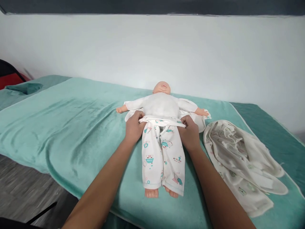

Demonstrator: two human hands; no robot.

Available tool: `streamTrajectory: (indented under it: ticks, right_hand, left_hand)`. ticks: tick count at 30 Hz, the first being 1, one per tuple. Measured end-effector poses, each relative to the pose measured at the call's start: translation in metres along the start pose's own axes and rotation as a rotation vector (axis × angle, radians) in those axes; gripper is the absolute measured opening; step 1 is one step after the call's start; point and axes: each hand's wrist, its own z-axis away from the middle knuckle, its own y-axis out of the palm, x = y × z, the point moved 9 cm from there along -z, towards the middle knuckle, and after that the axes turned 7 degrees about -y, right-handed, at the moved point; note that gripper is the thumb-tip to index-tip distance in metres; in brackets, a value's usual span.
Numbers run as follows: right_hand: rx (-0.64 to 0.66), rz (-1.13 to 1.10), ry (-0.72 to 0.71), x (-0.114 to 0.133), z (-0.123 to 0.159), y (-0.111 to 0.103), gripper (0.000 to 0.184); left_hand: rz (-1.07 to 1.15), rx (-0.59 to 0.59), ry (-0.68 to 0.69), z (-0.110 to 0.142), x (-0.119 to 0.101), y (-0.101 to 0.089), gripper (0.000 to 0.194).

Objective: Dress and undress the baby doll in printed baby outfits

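Observation:
A baby doll (162,87) lies on its back, head away from me and arms spread out sideways. White printed baby pants (152,159) cover its legs, and both feet poke out of the cuffs. My left hand (135,127) pinches the waistband on the left side. On the opposite side my right hand (190,132) grips the same waistband, which is stretched between the two hands across the doll's hips. Its torso is in a white top (160,105), with part of the cloth spread out beneath the arms.
A crumpled cream cloth (238,156) with small prints lies right of the doll. Everything rests on a green velvety bed cover (71,127). A white wall (95,47) stands behind the bed. At far left a red and black object (9,76) shows.

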Motion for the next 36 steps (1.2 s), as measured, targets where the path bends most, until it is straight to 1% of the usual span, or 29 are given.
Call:
streamTrajectory:
  ticks: [2, 3, 4, 6, 8, 9, 10, 11, 13, 14, 16, 19, 21, 23, 25, 28, 31, 34, 36]
  right_hand:
    - [0.090, -0.084, 0.042, -0.006, -0.002, 0.007, 0.011]
    - [0.142, -0.127, 0.064, -0.009, -0.002, 0.010, 0.011]
    - [0.191, -0.160, 0.083, -0.012, -0.001, 0.012, 0.013]
    - [0.287, -0.204, 0.098, -0.014, 0.004, 0.014, 0.020]
    - [0.387, -0.214, 0.092, -0.011, 0.013, 0.014, 0.030]
    - [0.433, -0.203, 0.092, -0.009, 0.019, 0.014, 0.034]
    - [0.468, -0.180, 0.096, -0.008, 0.025, 0.014, 0.036]
    - [0.488, -0.148, 0.102, -0.006, 0.030, 0.013, 0.037]
    - [0.467, -0.057, 0.095, -0.001, 0.038, 0.012, 0.036]
    - [0.427, -0.006, 0.073, 0.002, 0.040, 0.010, 0.036]
    - [0.304, 0.104, 0.003, 0.012, 0.043, 0.006, 0.033]
    - [0.088, 0.256, -0.085, 0.026, 0.048, -0.002, 0.014]
    - [-0.001, 0.306, -0.088, 0.028, 0.050, -0.005, 0.007]
    - [-0.003, 0.262, -0.058, 0.026, 0.050, -0.002, 0.005]
    - [0.049, 0.136, -0.016, 0.022, 0.048, 0.003, 0.004]
    - [0.117, -0.054, 0.052, 0.018, 0.050, 0.005, 0.012]
    - [0.244, -0.154, 0.103, 0.019, 0.065, 0.008, 0.020]
    - [0.367, -0.203, 0.076, 0.029, 0.084, 0.009, 0.019]
    - [0.383, -0.213, 0.038, 0.035, 0.094, 0.006, 0.018]
  left_hand:
    - [0.053, 0.060, 0.007, -0.002, -0.002, 0.003, 0.007]
    - [0.078, 0.093, -0.012, -0.002, -0.002, 0.004, 0.004]
    - [0.109, 0.132, -0.046, -0.002, 0.001, 0.004, 0.005]
    - [0.192, 0.243, -0.122, 0.004, 0.006, 0.008, 0.016]
    - [0.273, 0.353, -0.154, 0.014, 0.008, 0.011, 0.032]
    - [0.288, 0.377, -0.145, 0.019, 0.007, 0.011, 0.040]
    - [0.278, 0.371, -0.120, 0.024, 0.005, 0.008, 0.046]
    - [0.242, 0.343, -0.083, 0.028, 0.003, 0.005, 0.046]
    - [0.102, 0.252, 0.013, 0.035, -0.003, -0.001, 0.035]
    - [0.015, 0.198, 0.064, 0.038, -0.007, -0.004, 0.031]
    - [-0.144, 0.095, 0.146, 0.044, -0.012, -0.008, 0.033]
    - [-0.276, -0.043, 0.169, 0.048, -0.013, -0.014, 0.030]
    - [-0.288, -0.076, 0.135, 0.048, -0.010, -0.016, 0.025]
    - [-0.247, -0.057, 0.077, 0.045, -0.006, -0.017, 0.018]
    - [-0.148, 0.015, 0.016, 0.044, -0.004, -0.014, 0.009]
    - [0.049, 0.157, -0.035, 0.049, -0.004, -0.009, 0.019]
    - [0.174, 0.281, -0.056, 0.066, -0.005, -0.010, 0.023]
    - [0.192, 0.342, -0.020, 0.086, -0.008, -0.016, 0.033]
    - [0.179, 0.349, 0.029, 0.095, -0.012, -0.020, 0.033]
